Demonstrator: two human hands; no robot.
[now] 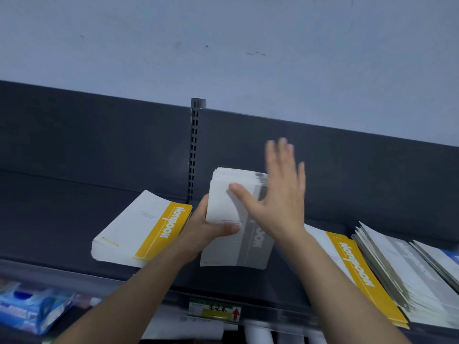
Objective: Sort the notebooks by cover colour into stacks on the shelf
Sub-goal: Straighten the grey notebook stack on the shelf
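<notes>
Although the right hand (280, 204) is blurred, its fingers are seen spread open against a grey notebook stack (250, 249), which is gripped by the left hand (203, 229) over the dark shelf (74, 189). A yellow stack (141, 229) lies to the left. Mixed notebooks (397, 269) are cut off at the right edge. A pale wall (223, 45) is seen behind.

The left hand (198, 227) and the right hand (280, 197) are seen bare. Behind the fingers, the left forearm (139, 289) and right forearm (342, 281) are uncovered; the right fingers (283, 155) are blurred.
</notes>
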